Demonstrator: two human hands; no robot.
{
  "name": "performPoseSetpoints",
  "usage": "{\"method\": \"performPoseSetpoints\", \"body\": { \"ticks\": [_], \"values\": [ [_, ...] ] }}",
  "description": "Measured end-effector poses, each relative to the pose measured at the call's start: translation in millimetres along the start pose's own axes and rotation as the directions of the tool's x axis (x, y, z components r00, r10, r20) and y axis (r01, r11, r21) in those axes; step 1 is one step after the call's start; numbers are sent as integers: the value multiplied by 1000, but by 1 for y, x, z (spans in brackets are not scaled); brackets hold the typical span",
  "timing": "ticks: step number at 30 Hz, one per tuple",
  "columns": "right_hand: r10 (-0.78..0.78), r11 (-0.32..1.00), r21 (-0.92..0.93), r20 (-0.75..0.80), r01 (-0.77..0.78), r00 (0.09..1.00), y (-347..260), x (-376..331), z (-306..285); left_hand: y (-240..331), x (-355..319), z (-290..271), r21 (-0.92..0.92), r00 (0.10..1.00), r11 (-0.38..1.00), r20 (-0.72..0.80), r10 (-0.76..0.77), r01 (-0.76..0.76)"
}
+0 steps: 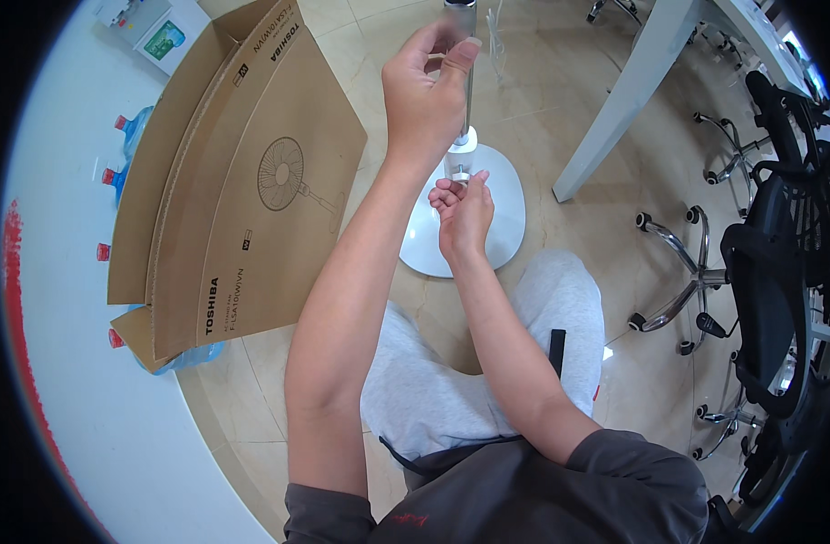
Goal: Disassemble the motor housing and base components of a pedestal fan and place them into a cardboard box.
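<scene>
A white rounded stand base (pixel 505 222) rests on the floor in front of my knees. From it rises a metal pole (pixel 470 100), with a white collar (pixel 458 161) around its lower end. My left hand (pixel 426 91) is closed at the pole's upper part, its thumb across the metal and the fingertips partly hidden. Lower down, my right hand (pixel 465 218) has curled fingers and a raised thumb at a small white knob (pixel 461 178) on the collar's near side. The pinch there is partly hidden by the hand itself.
A large open cardboard box (pixel 252 181) with a printed fan drawing stands at left, with water bottles (pixel 134 131) behind it. A white table leg (pixel 605 127) rises at the right, near black wheeled chairs (pixel 768 245). Clear plastic wrap (pixel 495 45) lies beyond the pole.
</scene>
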State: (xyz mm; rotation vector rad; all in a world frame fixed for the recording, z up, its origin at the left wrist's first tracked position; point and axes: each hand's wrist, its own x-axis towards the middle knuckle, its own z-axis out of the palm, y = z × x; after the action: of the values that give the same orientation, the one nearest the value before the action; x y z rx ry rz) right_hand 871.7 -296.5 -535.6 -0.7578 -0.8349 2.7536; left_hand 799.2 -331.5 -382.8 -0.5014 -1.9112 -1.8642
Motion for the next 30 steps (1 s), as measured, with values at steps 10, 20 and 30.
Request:
{"method": "performPoseSetpoints", "body": {
  "ticks": [10,20,30],
  "values": [
    [-90,994,-52,39,92,995,0,-3,-3,-3,-3,0,-8,1000,1000,-7,-19,19],
    [-123,955,-261,69,137,990,-2,0,-7,-7,-3,-1,-6,1000,1000,2,-6,6],
    [-2,969,-242,182,47,983,-2,11,-19,-6,-3,0,12,1000,1000,-1,-7,7]
  ]
}}
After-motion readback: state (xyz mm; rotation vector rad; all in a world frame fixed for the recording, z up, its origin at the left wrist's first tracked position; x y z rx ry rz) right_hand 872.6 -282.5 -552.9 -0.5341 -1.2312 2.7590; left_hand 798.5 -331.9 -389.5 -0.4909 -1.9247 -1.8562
